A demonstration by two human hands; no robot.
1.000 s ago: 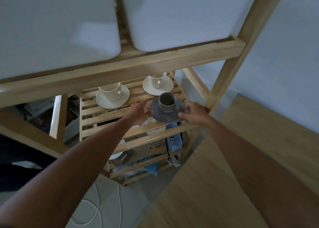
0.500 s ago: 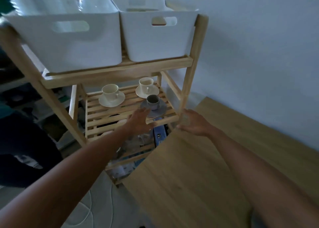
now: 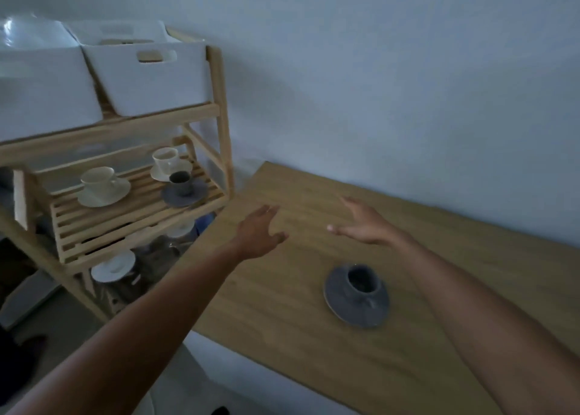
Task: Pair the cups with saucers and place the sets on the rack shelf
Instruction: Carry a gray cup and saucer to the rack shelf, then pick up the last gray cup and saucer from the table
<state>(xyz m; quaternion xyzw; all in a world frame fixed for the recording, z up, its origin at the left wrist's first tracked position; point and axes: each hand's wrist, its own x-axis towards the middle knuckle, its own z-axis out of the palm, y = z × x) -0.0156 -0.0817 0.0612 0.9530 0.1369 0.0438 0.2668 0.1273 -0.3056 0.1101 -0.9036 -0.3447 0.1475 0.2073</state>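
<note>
A wooden slatted rack shelf point(image 3: 94, 223) at the left holds three cup-and-saucer sets: a cream set point(image 3: 102, 185) at the left, a second cream set point(image 3: 168, 163) at the back right, and a grey set point(image 3: 183, 188) at the front right. On the wooden table point(image 3: 282, 304) stands another grey cup point(image 3: 362, 281) on its grey saucer point(image 3: 337, 298). My left hand point(image 3: 259, 234) hovers open over the table's left corner. My right hand point(image 3: 365, 223) is open above the table, beyond the grey set. Neither hand holds anything.
Two white storage bins point(image 3: 150, 75) sit on the rack's top shelf. A lower shelf carries a white saucer point(image 3: 113, 267) and dim clutter. A pale wall point(image 3: 376, 85) runs behind the table. Floor lies below at the left.
Both hands let go of the grey set on the shelf and drew back over the table. The view swung right, bringing the table's grey cup and saucer into sight.
</note>
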